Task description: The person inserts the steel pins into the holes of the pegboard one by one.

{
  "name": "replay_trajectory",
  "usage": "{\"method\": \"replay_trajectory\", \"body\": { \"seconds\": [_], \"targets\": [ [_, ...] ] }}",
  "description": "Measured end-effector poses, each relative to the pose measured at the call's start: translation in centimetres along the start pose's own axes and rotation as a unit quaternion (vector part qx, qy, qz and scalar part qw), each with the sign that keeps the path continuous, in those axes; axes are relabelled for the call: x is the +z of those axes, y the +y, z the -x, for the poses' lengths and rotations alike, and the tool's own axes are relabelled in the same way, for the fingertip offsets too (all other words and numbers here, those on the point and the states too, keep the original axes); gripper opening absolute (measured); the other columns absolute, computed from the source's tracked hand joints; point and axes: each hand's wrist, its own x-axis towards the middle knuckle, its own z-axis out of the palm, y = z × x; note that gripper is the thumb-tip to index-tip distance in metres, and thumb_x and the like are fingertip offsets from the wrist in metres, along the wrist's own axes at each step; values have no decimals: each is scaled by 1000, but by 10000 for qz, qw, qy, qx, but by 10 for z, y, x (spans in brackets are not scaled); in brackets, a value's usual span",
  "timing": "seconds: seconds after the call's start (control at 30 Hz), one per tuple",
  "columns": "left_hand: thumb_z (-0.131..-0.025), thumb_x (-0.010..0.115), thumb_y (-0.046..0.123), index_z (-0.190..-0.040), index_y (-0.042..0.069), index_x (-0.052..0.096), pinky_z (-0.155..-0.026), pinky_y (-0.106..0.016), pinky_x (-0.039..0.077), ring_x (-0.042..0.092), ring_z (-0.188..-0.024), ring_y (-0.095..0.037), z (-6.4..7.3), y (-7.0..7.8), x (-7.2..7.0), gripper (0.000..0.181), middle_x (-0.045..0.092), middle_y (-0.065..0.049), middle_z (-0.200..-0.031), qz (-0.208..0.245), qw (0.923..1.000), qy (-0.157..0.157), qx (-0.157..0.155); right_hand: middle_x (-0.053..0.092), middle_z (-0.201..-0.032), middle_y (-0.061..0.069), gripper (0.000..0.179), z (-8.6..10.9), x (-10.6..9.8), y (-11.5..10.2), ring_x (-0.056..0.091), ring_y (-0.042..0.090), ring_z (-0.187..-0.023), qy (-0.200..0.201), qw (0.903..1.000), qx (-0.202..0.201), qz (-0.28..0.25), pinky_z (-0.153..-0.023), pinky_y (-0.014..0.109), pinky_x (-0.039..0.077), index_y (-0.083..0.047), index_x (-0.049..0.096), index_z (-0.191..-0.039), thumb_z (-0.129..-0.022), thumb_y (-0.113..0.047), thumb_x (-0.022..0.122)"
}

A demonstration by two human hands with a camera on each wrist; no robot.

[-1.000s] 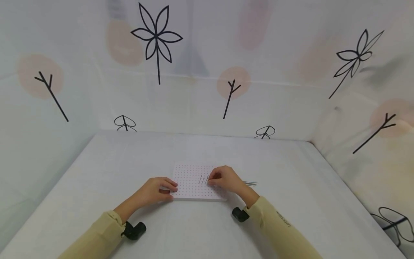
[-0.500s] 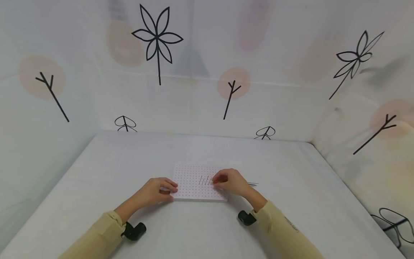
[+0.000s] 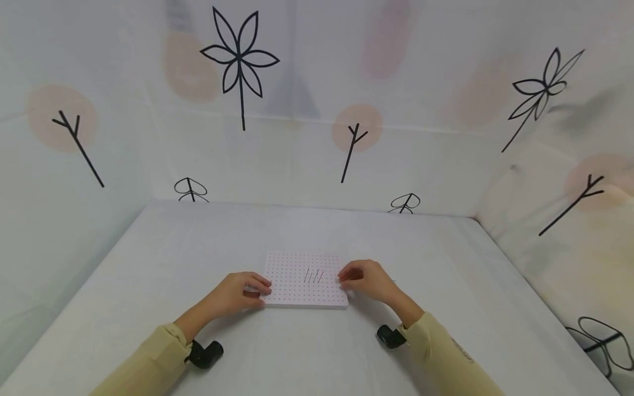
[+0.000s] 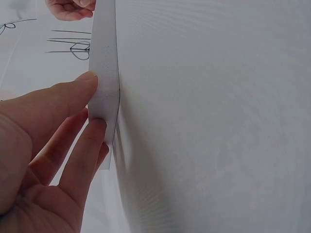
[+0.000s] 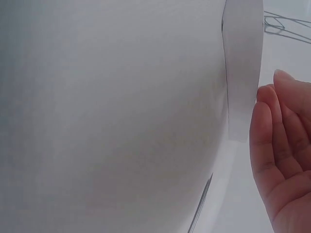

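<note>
A flat white board printed with a grid of small reddish dots lies on the table. Several thin dark needles stand in it, right of its middle. My left hand holds the board at its near left corner; the left wrist view shows the thumb and the fingers against its edge. At the board's right edge hovers my right hand, fingers loosely bent and nothing visible between them. The right wrist view has the fingertips right at the board's side.
Loose needles lie on the white table to the right of the board, mostly hidden behind the right hand in the head view. A white curtain with line-drawn flowers encloses the table at the back and sides.
My right hand has moved right, from the standing needles to the board's right edge, leaving another needle standing in the board. The left hand has stayed on its corner.
</note>
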Motion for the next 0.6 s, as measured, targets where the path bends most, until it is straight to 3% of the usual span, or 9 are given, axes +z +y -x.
{"method": "replay_trajectory", "body": {
  "seconds": [0.6],
  "targets": [
    [-74, 76, 1, -95, 1, 72, -77, -23, 53, 62, -97, -24, 0, -1, 1, 21, 63, -9, -108, 6, 10000, 2, -62, 66, -88, -1, 11, 16, -23, 18, 60, 14, -78, 149, 9993, 320, 153, -70, 27, 51, -6, 70, -91, -80, -4, 71]
  ]
}}
